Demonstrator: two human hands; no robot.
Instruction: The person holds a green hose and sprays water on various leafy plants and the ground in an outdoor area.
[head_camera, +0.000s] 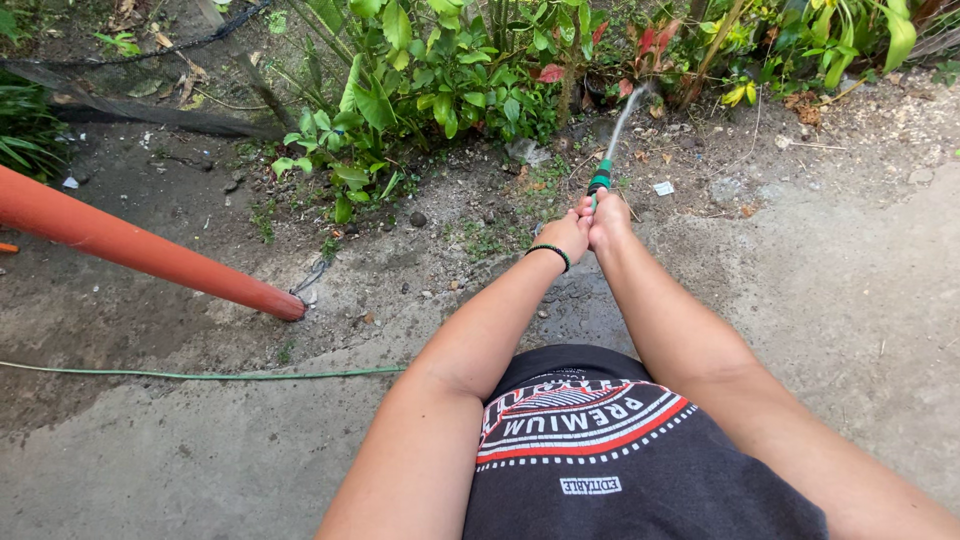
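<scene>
Both hands on hose nozzle, water running

I see my left hand and right hand closed together around a green hose nozzle with a black band, held out over the concrete ground; a thin stream of water leaves its tip toward the leafy plants; an orange pipe lies well apart, left

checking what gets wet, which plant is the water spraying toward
The red-leaved plant at top centre; the spray from the hose nozzle ends there, unlike the all-green plants left.
</scene>
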